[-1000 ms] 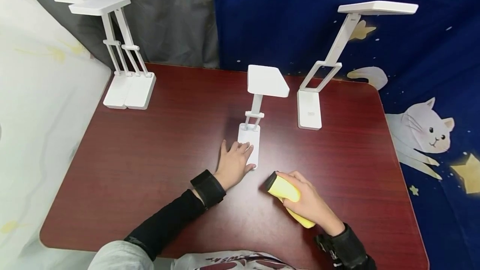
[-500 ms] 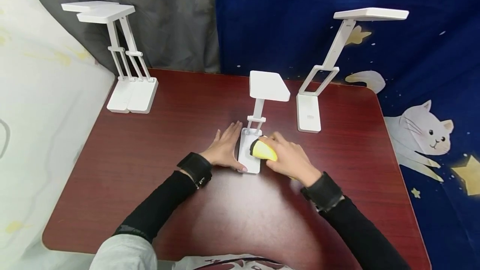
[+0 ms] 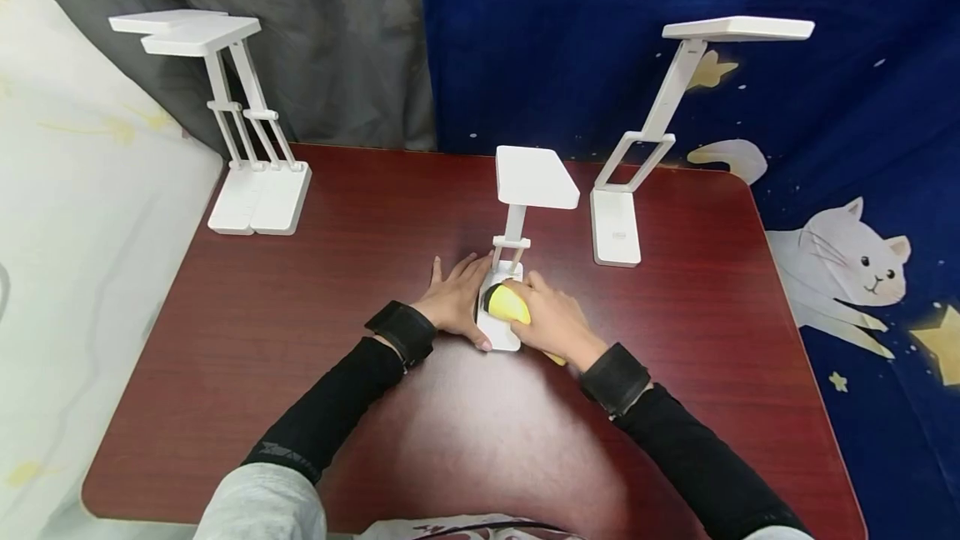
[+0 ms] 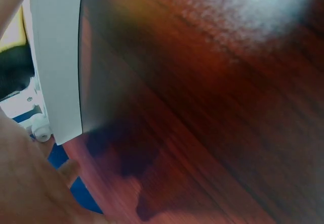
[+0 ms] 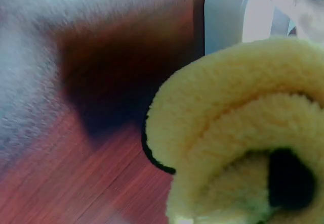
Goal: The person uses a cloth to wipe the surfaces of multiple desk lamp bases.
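A white folding desk lamp (image 3: 536, 177) stands mid-table, its flat base (image 3: 502, 335) toward the person. My left hand (image 3: 454, 303) lies along the base's left side with spread, straight fingers. Its thumb touches the front corner. My right hand (image 3: 557, 322) grips a folded yellow cloth (image 3: 508, 304) with black edging and presses it on top of the base. In the right wrist view the cloth (image 5: 243, 102) looks fluffy and covers part of the base (image 5: 225, 21). The left wrist view shows the base's side wall (image 4: 59, 62) next to the left hand (image 4: 30, 173).
Two more white lamps (image 3: 258, 198) stand side by side at the table's back left. Another white lamp (image 3: 617, 227) stands at the back right. Curtains (image 3: 300, 65) hang behind the dark red table (image 3: 352, 248).
My right hand brought the cloth from the table's front right onto the lamp base, then slightly left. My left hand shifted from on top of the base to its left side.
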Demonstrator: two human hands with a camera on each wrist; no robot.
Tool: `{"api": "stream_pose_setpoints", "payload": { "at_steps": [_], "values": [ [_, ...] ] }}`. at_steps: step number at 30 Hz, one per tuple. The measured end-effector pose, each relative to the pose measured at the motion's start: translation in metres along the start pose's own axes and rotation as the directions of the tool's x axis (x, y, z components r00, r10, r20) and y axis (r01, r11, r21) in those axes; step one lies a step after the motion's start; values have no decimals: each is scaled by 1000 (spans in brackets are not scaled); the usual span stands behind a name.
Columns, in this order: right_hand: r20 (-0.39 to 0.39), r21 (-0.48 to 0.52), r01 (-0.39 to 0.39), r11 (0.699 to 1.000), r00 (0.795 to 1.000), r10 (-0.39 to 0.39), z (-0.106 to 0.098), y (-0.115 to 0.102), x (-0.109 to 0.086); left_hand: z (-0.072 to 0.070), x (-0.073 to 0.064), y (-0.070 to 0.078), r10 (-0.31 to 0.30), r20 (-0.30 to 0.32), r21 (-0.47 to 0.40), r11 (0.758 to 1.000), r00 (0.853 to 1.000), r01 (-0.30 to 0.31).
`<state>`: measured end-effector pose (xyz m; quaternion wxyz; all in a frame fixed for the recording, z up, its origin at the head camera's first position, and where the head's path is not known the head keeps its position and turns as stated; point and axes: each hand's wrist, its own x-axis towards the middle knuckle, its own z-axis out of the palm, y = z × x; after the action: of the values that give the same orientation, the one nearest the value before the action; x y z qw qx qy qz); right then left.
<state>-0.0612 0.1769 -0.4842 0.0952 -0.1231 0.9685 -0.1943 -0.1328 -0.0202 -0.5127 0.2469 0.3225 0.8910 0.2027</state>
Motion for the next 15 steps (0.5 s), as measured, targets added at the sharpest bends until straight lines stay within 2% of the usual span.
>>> {"api": "stream_pose_setpoints", "payload": {
  "at_steps": [5,11,13,15],
  "values": [
    [33,38,56,998,998,-57,1,-5,-17,-1,0,1,-26,6,10,1000,1000,26],
    [73,148,75,986,994,-86,2,-9,-40,1,4,1,-26,-14,24,999,1000,26],
    [103,172,88,981,989,-107,1,-7,-45,2,5,1,-28,-11,20,999,1000,29],
    [164,186,123,975,974,-154,-1,-5,-49,2,4,0,-29,-5,15,999,1000,29]
  ]
}}
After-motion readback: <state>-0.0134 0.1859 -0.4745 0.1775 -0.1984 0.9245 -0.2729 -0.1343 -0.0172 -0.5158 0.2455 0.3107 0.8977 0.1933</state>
